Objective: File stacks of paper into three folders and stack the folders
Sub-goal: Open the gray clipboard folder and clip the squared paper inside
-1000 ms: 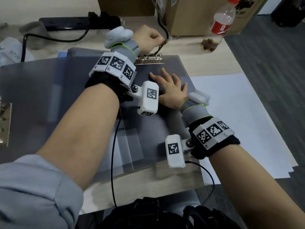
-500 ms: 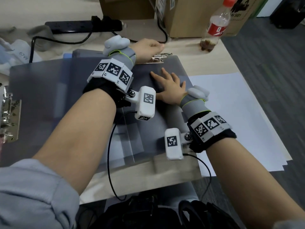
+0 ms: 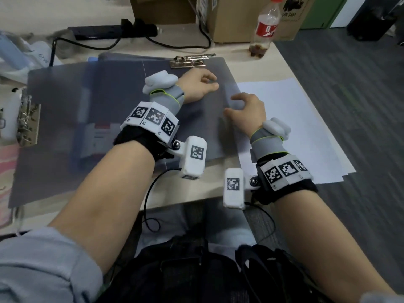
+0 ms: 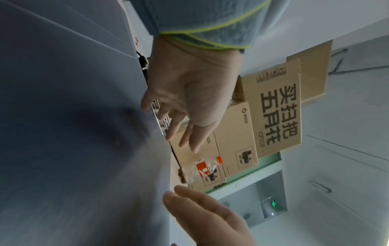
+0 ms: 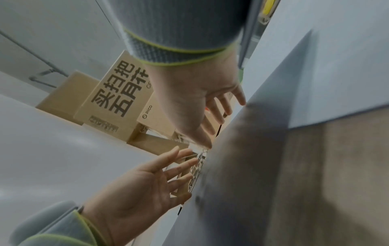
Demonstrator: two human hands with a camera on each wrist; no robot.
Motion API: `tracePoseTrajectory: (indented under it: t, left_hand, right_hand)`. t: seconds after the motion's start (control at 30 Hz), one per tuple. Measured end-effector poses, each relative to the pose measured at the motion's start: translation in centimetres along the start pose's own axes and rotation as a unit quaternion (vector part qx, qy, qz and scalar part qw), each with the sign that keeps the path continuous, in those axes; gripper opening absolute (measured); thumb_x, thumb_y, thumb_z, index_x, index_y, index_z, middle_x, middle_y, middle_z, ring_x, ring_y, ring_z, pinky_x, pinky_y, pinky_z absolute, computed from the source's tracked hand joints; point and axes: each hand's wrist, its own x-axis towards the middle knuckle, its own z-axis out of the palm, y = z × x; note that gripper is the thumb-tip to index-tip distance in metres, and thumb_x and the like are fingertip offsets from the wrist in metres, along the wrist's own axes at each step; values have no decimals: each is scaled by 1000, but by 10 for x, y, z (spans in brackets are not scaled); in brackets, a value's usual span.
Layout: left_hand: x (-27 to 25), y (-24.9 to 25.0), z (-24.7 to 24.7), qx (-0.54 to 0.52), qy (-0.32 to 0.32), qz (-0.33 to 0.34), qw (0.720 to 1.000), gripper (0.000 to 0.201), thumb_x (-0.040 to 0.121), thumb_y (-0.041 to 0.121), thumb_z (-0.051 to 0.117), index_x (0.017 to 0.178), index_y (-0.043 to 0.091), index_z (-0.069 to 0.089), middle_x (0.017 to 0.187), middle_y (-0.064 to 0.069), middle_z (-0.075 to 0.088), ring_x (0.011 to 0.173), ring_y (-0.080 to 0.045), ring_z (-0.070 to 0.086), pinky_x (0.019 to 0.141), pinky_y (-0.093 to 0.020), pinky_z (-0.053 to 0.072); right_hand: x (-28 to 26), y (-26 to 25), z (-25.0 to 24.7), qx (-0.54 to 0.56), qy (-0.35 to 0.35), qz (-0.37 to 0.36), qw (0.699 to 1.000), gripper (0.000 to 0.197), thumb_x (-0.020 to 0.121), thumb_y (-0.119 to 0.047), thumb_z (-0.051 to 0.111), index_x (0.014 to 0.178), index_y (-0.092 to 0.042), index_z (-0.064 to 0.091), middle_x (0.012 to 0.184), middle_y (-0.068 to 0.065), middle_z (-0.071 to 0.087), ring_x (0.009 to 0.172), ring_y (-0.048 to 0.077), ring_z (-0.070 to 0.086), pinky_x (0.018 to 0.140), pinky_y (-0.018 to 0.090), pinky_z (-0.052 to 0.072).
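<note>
A grey folder [image 3: 122,101] lies open and flat on the desk, with its metal clip [image 3: 189,61] closed at the far edge. My left hand [image 3: 204,83] hovers low over the folder's right half, fingers loosely spread and holding nothing; the left wrist view shows the left hand [image 4: 185,116] with straight fingers near the clip [image 4: 160,119]. My right hand [image 3: 238,106] is at the folder's right edge, fingers relaxed and empty; in the right wrist view the right hand [image 5: 212,116] just touches the grey surface [image 5: 242,166]. A stack of white paper [image 3: 301,127] lies to the right.
A second folder clip [image 3: 28,121] sits at the far left. Behind the folder are a black power strip [image 3: 113,32], cardboard boxes [image 3: 231,16] and a plastic bottle [image 3: 265,29]. The desk ends just right of the paper, above dark carpet [image 3: 360,106].
My left hand has let go of the clip lever and drawn back over the folder. My right hand has lifted from lying flat and shifted right to the folder's edge.
</note>
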Motion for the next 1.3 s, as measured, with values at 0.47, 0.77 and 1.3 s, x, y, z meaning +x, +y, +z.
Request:
tracePoseTrajectory:
  t: [0.47,0.77,1.3]
  left_hand:
    - [-54,60,101,-17,-48,105,993,25,89,9,57,112,9,67,107,-5,67,87,-10,55,70,-2,39]
    - [-52,60,140,43,-94,59,993,24,83,8,58,104,5,70,119,-5,67,105,-17,62,96,-28,47]
    - [-30,80,150,-82,-107,-39,990,51,89,57,49,104,14,73,102,-5,70,78,-4,60,54,-12,39]
  right_hand:
    - [-62,96,-75,-165,113,173,964,41,85,-23,54,124,-12,52,135,9,46,127,29,34,93,41,31]
    - [-68,118,-91,-152,120,215,957,58,77,-39,69,123,-9,50,134,11,41,128,29,33,96,40,33]
    - [-73,106,-108,-111,72,131,982,22,80,-5,50,98,-12,62,85,9,51,77,33,49,63,31,38]
